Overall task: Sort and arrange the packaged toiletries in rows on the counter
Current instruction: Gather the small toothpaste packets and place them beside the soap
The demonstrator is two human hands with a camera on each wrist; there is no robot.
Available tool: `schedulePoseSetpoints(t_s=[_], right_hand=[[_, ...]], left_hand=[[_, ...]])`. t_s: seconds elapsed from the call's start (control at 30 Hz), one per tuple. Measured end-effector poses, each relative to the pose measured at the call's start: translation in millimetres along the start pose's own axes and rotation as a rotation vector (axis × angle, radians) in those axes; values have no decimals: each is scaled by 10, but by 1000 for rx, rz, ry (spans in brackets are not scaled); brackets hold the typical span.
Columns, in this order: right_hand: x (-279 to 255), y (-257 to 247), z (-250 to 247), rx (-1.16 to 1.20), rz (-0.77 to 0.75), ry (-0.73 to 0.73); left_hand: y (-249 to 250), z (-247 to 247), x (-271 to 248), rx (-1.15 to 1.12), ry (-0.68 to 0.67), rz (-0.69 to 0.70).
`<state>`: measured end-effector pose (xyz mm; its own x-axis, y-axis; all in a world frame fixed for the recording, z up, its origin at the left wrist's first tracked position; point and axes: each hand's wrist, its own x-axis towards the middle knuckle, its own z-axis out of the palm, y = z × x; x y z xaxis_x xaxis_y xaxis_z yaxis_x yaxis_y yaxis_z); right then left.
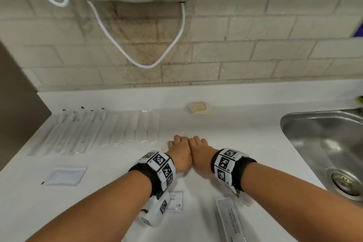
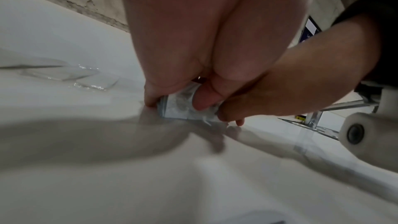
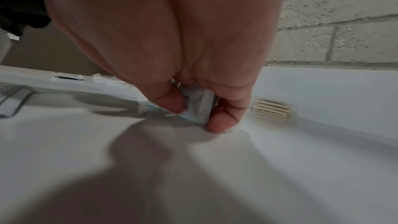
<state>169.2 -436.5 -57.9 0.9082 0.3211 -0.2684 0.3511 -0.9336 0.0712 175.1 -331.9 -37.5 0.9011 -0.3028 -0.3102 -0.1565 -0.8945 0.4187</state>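
On the smooth white counter [image 1: 225, 124], beside the steel sink [image 1: 322, 139], lies a row of long clear-wrapped packets [image 1: 102, 131]. Left hand [image 1: 179, 152] and right hand [image 1: 199, 150], touching, both pinch one small flat crinkly sachet [image 2: 181, 104] against the counter mid-surface.

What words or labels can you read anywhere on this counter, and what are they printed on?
"SHAMPOO WITH CONDITIONER": on the long clear flat sachet lying near the right forearm.
"ITH" over "NER": on the white square-labelled sachet, partly hidden under the left wristband.
Small marks at that label's corner: too small to read.
Black-and-white square code markers on both wristbands: patterns, not text.
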Motion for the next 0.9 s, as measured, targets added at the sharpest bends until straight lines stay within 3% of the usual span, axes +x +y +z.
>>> schedulePoseSetpoints(t_s=[0.07, 0.2, 0.43, 0.63, 0.77, 0.9], right_hand=[[-39, 34, -6, 210, 34, 22], [0, 122, -21, 373, 35, 26], [41, 294, -333, 623, 19, -150], [-5, 369, -443, 907, 93, -260], [-25, 395, -512, 1052, 104, -279], [-24, 421, -554, 1162, 103, -257]], left_hand=[[-44, -3, 13, -10, -8, -17], [-121, -48, 14, -22, 4, -1], [-280, -208, 29, -137, -63, 66], [-294, -310, -62, -119, -58, 191], [-267, -331, -154, 43, 56, 383], [-214, -392, -186, 236, 236, 472]])
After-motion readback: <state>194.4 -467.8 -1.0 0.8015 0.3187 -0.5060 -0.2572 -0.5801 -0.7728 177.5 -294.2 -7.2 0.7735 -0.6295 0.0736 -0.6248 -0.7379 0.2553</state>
